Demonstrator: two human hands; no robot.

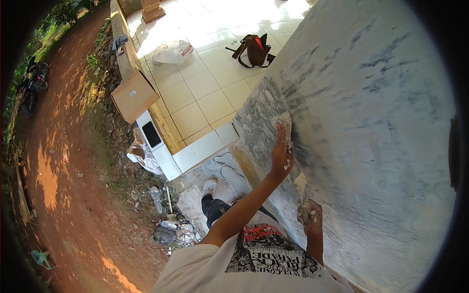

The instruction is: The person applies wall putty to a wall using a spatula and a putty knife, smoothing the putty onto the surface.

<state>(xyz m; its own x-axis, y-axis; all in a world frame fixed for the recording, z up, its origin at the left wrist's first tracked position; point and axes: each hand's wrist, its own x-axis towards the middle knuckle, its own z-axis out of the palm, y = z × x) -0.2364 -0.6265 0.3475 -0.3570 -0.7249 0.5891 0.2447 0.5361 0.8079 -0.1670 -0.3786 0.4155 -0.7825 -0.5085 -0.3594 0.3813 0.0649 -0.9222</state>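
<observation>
My left hand [280, 158] reaches forward to the wall [371, 132], which is coated unevenly in white and grey. Its fingers close around a putty-smeared scraper [285, 120], whose blade lies against the wall surface near the corner edge. Nearer my body, my right hand [315, 219] grips a putty knife [303, 207] caked with filler. A pale lump of putty [300, 181] sits at the tip of that knife. White flecks cling to both hands. The fingertips of the left hand are partly covered by putty.
Below me are slippers [229, 172] and a low tiled ledge [198, 152]. A phone [151, 134], a cardboard box [134, 96] and a plastic bag [141, 155] are by its left side. A backpack [255, 51] rests on the tiled floor [210, 105]. Rubble borders a dirt path [63, 161].
</observation>
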